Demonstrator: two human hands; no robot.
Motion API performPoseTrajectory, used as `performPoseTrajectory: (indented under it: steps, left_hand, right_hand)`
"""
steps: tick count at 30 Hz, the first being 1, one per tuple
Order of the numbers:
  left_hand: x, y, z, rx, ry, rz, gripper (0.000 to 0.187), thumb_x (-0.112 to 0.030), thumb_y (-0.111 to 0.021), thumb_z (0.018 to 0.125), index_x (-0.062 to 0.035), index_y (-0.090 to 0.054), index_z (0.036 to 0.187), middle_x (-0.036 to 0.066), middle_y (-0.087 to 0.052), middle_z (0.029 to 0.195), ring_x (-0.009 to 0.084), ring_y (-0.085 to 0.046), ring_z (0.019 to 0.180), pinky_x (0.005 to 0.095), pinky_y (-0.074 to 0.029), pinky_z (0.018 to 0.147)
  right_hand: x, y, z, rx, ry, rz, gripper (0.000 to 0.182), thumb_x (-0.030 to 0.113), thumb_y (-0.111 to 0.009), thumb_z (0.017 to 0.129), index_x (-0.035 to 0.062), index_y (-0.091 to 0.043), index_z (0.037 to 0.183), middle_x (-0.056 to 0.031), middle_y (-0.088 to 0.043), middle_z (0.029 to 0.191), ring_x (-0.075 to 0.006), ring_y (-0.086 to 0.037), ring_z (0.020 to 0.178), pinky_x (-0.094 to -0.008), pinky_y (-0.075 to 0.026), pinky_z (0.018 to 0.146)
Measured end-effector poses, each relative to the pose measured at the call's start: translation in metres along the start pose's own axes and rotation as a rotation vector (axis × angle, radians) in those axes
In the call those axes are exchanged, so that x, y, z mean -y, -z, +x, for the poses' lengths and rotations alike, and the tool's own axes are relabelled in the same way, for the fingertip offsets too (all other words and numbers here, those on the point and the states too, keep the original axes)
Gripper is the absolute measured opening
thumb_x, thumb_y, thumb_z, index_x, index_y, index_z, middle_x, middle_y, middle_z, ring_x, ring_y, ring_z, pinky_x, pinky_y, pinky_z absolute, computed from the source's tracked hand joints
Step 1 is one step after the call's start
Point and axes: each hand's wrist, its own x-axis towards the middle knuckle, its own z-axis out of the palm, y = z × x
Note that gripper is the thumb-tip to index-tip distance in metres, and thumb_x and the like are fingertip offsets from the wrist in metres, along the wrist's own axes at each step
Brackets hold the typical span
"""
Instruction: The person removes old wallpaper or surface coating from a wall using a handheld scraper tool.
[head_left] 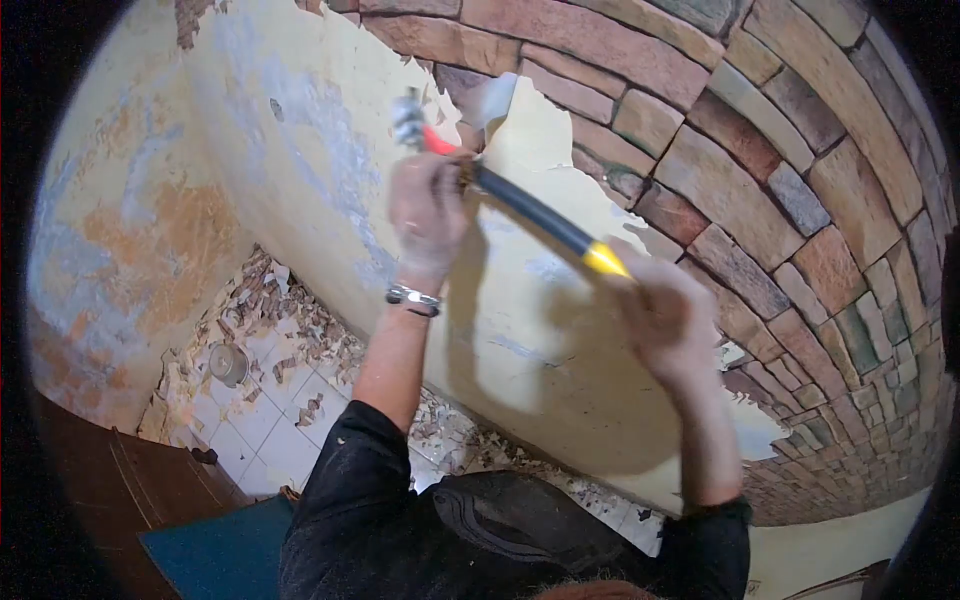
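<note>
A long-handled tool [535, 210] with a black shaft, a yellow band and a red part slants across the wall in front of me. Its metal end at the upper left is blurred, so its exact kind cannot be made out. My left hand [428, 205], with a watch on its wrist, is closed round the tool near the red part. Lower right, my right hand [665, 315] grips the handle by the yellow band. Behind the tool is the torn edge of stone-pattern wallpaper [740, 170], where a pale loose flap [535, 125] stands out beside bare plaster [330, 130].
Scraps of torn paper [265, 310] litter the white tiled floor [250, 425] along the wall's foot. A small round container [228, 365] stands among them. Lower left are a brown wooden piece [130, 490] and a blue-green panel [220, 550]. Another patchy wall [130, 240] meets this one at left.
</note>
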Motion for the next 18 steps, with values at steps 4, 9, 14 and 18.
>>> performPoseTrajectory:
  steps: [4, 9, 14, 18]
  left_hand:
    - [0.076, 0.048, -0.003, -0.089, 0.525, 0.051, 0.021, -0.015, -0.053, 0.095, -0.0008, -0.058, 0.109, 0.017, -0.062, 0.100, 0.0297, -0.063, 0.083, 0.0400, -0.050, 0.076]
    - [0.192, 0.151, -0.116, 0.718, 0.567, 0.882, 0.038, -0.031, -0.051, 0.093, -0.0056, -0.056, 0.122, 0.017, -0.059, 0.122, 0.0359, -0.059, 0.108, 0.0476, -0.047, 0.089]
    - [0.127, 0.130, -0.154, 0.554, 0.664, 0.452, 0.041, -0.033, -0.055, 0.092, -0.0031, -0.057, 0.119, 0.018, -0.061, 0.117, 0.0342, -0.060, 0.105, 0.0418, -0.047, 0.090]
    - [0.016, 0.044, -0.037, 0.294, 0.308, 0.048, 0.041, -0.023, -0.072, 0.082, -0.0006, -0.056, 0.113, 0.015, -0.062, 0.101, 0.0273, -0.060, 0.090, 0.0359, -0.048, 0.075]
  right_hand:
    - [0.031, -0.054, 0.009, 0.118, -0.029, 0.118, 0.022, 0.022, -0.062, 0.089, 0.0086, -0.066, 0.106, -0.0130, -0.063, 0.077, -0.0301, -0.064, 0.070, -0.0395, -0.050, 0.060]
    - [0.005, -0.027, -0.071, 0.158, -0.205, 0.370, 0.035, 0.030, -0.061, 0.089, 0.0044, -0.066, 0.112, -0.0156, -0.068, 0.094, -0.0287, -0.067, 0.081, -0.0360, -0.052, 0.073]
    - [-0.033, 0.071, -0.150, -0.044, -0.573, 0.402, 0.044, 0.036, -0.062, 0.088, -0.0004, -0.067, 0.112, -0.0096, -0.069, 0.095, -0.0154, -0.060, 0.073, -0.0295, -0.047, 0.064]
    - [-0.041, 0.128, -0.151, -0.189, -0.603, 0.208, 0.056, 0.046, -0.057, 0.091, -0.0008, -0.061, 0.123, -0.0010, -0.059, 0.078, -0.0045, -0.044, 0.060, -0.0207, -0.032, 0.052]
